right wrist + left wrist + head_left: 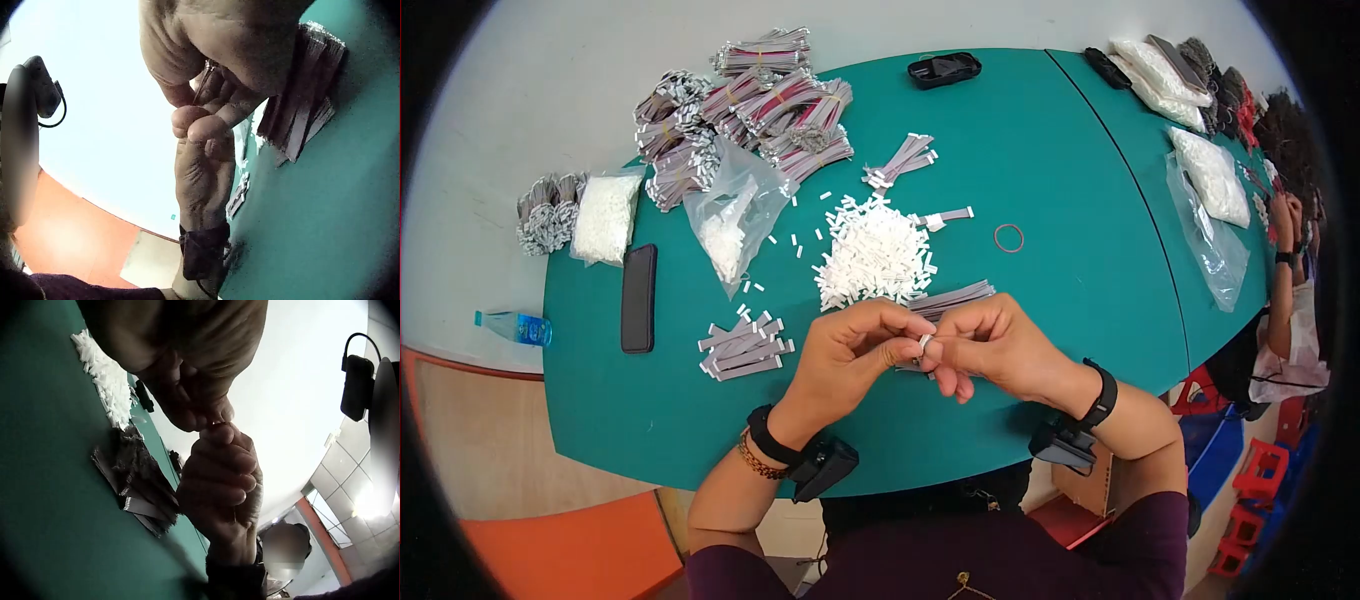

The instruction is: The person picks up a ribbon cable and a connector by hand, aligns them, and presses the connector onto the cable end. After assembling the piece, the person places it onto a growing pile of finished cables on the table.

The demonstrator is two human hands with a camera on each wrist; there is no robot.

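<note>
both hands meet over the near edge of the green table (1080,180), just in front of the person's body. the left hand (850,350) has its fingers curled, and thumb and forefinger pinch a small white piece (924,342). the right hand (1000,345) is also curled, and its fingertips grip the same piece from the other side, so the fingertips of the two hands touch each other. the piece is above the table, between the two hands, and most of it is hidden by the fingers. in the wrist views i cannot see the piece clearly, only the fingers pressed together.

just behind the hands lies a bunch of flat gray strips (955,298), partly under the knuckles. beyond it is a pile of white pieces (875,252). to the left of the hands lies a second stack of strips (745,350), and further left a black phone (638,298). a red rubber band (1008,237) lies to the right of the pile, well apart from the hands. a clear plastic bag (735,215) and many tied bundles (750,110) are at the far left corner.
</note>
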